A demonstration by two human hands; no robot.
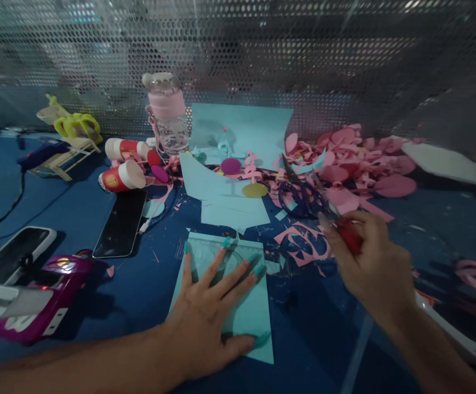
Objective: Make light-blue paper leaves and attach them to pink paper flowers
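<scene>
My left hand (208, 306) lies flat with spread fingers on a light blue paper sheet (250, 328). Under its fingertips, a clear plastic template (238, 253) with printed markings spans the sheet's upper part. To the right, my right hand (373, 268) is raised and closed around a red-handled tool (349, 236) with a narrow metal blade pointing up and left; its exact kind is unclear. Just beyond that tool lie dark blue-handled scissors (299, 200). Pink paper offcuts (305, 246) are scattered between my hands. More cut light blue paper (233, 210) sits past my left fingertips.
A pink-lidded bottle (167, 115) stands by the perforated metal panel (238, 49). Pink cutouts (353, 158) are heaped at back right. Red-and-white paper cups (122, 176), a phone (121, 227) and a magenta device (52, 295) occupy the left. A white-handled object (459, 334) lies at lower right.
</scene>
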